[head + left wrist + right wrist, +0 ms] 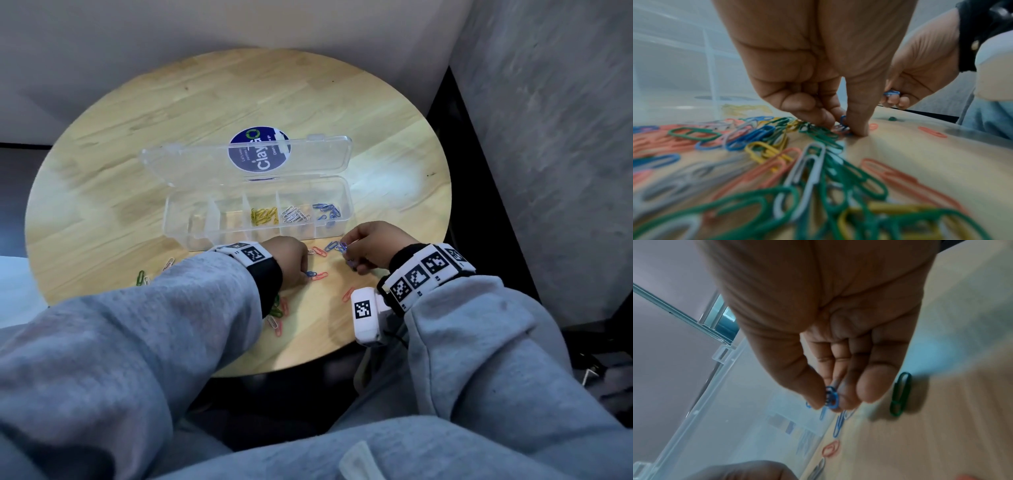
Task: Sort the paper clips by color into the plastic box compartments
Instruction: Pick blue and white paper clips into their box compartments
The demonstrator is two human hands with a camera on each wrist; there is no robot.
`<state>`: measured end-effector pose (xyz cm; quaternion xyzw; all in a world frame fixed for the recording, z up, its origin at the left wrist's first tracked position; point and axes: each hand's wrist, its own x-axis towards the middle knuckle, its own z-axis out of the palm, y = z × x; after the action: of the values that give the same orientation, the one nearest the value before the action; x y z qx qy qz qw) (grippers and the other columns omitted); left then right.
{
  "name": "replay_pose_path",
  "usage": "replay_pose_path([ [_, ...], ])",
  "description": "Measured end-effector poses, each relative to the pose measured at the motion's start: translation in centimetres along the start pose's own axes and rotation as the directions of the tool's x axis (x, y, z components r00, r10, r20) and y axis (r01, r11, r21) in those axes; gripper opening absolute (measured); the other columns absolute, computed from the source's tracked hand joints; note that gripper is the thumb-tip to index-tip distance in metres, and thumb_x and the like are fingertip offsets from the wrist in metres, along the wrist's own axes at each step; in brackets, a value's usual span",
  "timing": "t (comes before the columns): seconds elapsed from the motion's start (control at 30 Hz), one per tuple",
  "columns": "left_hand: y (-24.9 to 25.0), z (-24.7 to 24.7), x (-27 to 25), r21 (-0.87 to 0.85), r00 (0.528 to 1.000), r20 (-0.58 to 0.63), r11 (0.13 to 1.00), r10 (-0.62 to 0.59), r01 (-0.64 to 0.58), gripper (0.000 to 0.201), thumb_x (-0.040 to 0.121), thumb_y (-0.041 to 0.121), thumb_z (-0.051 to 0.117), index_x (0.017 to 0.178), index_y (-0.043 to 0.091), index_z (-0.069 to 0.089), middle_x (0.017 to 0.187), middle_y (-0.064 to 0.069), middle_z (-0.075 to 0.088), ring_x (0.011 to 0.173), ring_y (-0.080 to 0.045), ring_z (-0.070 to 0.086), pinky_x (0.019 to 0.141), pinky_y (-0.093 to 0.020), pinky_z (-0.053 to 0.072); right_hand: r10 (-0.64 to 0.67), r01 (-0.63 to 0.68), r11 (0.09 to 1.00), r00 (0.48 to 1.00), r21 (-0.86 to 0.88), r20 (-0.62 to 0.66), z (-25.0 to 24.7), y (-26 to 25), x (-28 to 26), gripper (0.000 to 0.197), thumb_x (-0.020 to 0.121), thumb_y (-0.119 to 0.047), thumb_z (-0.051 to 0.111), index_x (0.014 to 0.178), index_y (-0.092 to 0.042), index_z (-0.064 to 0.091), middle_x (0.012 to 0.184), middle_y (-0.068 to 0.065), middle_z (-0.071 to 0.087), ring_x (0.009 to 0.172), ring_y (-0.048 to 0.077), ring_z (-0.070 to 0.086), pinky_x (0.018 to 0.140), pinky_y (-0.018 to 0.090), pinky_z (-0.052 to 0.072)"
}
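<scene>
- Head view: the right hand [371,245] hovers just in front of the plastic box [260,212], its grip nearly closed, thumb and fingertips pinching a small bunch of blue paper clips [342,247]. The left hand [289,262] is knuckles-up with fingertips down on the table [359,113], at a blue clip [310,273] lying beside an orange clip [320,275]. The box stands open, lid back; yellow clips [263,216], white clips [295,214] and blue clips [327,210] fill three neighbouring compartments, the blue farthest right.
- Left wrist view: the left hand [818,73] points down, its grip closed to a pinch of thumb and fingers on a blue clip [843,123] at the table surface. A mixed heap of loose clips [777,162], green, orange, yellow, blue and white, spreads across the foreground.
- Right wrist view: the right hand [828,337] has fingers curled towards the thumb, squeezing the blue clips [832,396] above the box edge. A green clip [900,394] lies on the table just beside it.
</scene>
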<state>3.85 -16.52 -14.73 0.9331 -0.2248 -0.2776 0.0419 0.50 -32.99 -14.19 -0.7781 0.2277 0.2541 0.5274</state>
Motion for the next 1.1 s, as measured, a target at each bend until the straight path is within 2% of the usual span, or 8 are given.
replay_pose_path([
  [0.13, -0.2, -0.1, -0.2, -0.021, 1.000, 0.022, 1.000, -0.018, 0.019, 0.008, 0.083, 0.026, 0.066, 0.088, 0.022, 0.060, 0.094, -0.002, 0.059, 0.084, -0.016, 0.050, 0.053, -0.021, 0.032, 0.048, -0.057, 0.990, 0.996, 0.129, 0.069, 0.4, 0.0, 0.3, 0.022, 0.087, 0.011, 0.045, 0.078, -0.007, 0.055, 0.064, 0.012, 0.050, 0.054, 0.020, 0.048, 0.053, 0.026, 0.045],
  [0.4, -0.1, 0.2, -0.3, -0.064, 1.000, -0.018, 0.998, 0.001, -0.002, 0.024, 0.077, 0.016, 0.065, 0.063, 0.024, 0.047, 0.080, 0.005, 0.054, 0.080, -0.016, 0.051, 0.050, -0.018, 0.032, 0.109, -0.141, 0.921, 0.988, 0.364, 0.106, 0.2, -0.8, 0.0, 0.032, 0.090, 0.007, 0.021, 0.077, -0.006, 0.047, 0.068, 0.008, 0.041, 0.058, 0.018, 0.040, 0.049, 0.021, 0.041],
  [0.5, -0.2, 0.0, -0.8, -0.085, 0.999, -0.038, 0.996, 0.016, -0.019, 0.021, 0.076, 0.013, 0.063, 0.066, 0.023, 0.048, 0.075, 0.007, 0.050, 0.079, -0.016, 0.050, 0.050, -0.018, 0.031, 0.103, -0.126, 0.921, 0.991, 0.370, 0.082, 0.0, -0.8, 0.0, 0.031, 0.091, 0.005, 0.024, 0.076, -0.006, 0.049, 0.070, 0.009, 0.045, 0.058, 0.018, 0.044, 0.050, 0.022, 0.043],
  [0.67, -1.0, -0.6, -1.4, -0.323, 1.000, -0.001, 0.946, 0.023, -0.022, 0.021, 0.076, 0.007, 0.062, 0.072, 0.027, 0.055, 0.069, 0.012, 0.053, 0.071, -0.012, 0.052, 0.059, -0.020, 0.039, 0.073, -0.071, 0.974, 0.997, 0.217, 0.000, -0.5, -0.4, 0.5, 0.015, 0.091, -0.010, 0.047, 0.077, -0.009, 0.052, 0.065, 0.005, 0.039, 0.053, 0.016, 0.034, 0.046, 0.024, 0.027],
  [0.77, -1.5, -1.6, -2.0, -0.569, 0.996, 0.069, 0.822, 0.050, -0.002, 0.022, 0.080, 0.003, 0.062, 0.084, 0.024, 0.063, 0.062, 0.010, 0.058, 0.052, -0.001, 0.055, 0.060, -0.018, 0.043, -0.023, 0.020, 0.995, 0.999, -0.094, -0.040, -0.3, -0.2, 0.4, 0.017, 0.085, -0.018, 0.062, 0.071, -0.016, 0.052, 0.061, 0.002, 0.043, 0.050, 0.016, 0.037, 0.046, 0.022, 0.030],
  [0.83, -1.6, -2.5, -2.6, -0.727, 0.990, 0.125, 0.685, 0.059, 0.051, 0.023, 0.084, -0.005, 0.056, 0.082, 0.017, 0.064, 0.053, 0.006, 0.059, 0.044, -0.001, 0.056, 0.050, -0.015, 0.045, -0.100, 0.083, 0.967, 0.993, -0.242, -0.059, 0.3, -0.4, -0.1, 0.009, 0.085, -0.015, 0.063, 0.077, -0.017, 0.058, 0.059, -0.001, 0.046, 0.050, 0.013, 0.042, 0.043, 0.018, 0.034],
  [0.97, -1.8, -3.9, -3.5, -0.904, 0.983, 0.181, 0.399, 0.040, 0.150, 0.029, 0.089, -0.008, 0.039, 0.071, 0.007, 0.055, 0.058, -0.007, 0.046, 0.045, -0.012, 0.049, 0.036, -0.012, 0.042, -0.152, 0.131, 0.909, 0.988, -0.396, -0.023, 1.3, -0.8, -0.6, 0.028, 0.084, -0.006, 0.054, 0.105, -0.023, 0.065, 0.065, -0.006, 0.047, 0.055, 0.010, 0.047, 0.050, 0.019, 0.036],
  [1.1, -2.8, -4.0, -3.7, -0.946, 0.974, 0.227, 0.241, 0.007, 0.218, 0.028, 0.087, 0.001, 0.029, 0.065, 0.009, 0.046, 0.060, -0.005, 0.039, 0.036, -0.010, 0.045, 0.036, -0.013, 0.037, -0.152, 0.105, 0.867, 0.987, -0.487, -0.057, 1.7, -1.5, -0.3, 0.037, 0.085, -0.005, 0.049, 0.112, -0.028, 0.062, 0.080, -0.001, 0.052, 0.058, 0.012, 0.049, 0.049, 0.021, 0.037],
])
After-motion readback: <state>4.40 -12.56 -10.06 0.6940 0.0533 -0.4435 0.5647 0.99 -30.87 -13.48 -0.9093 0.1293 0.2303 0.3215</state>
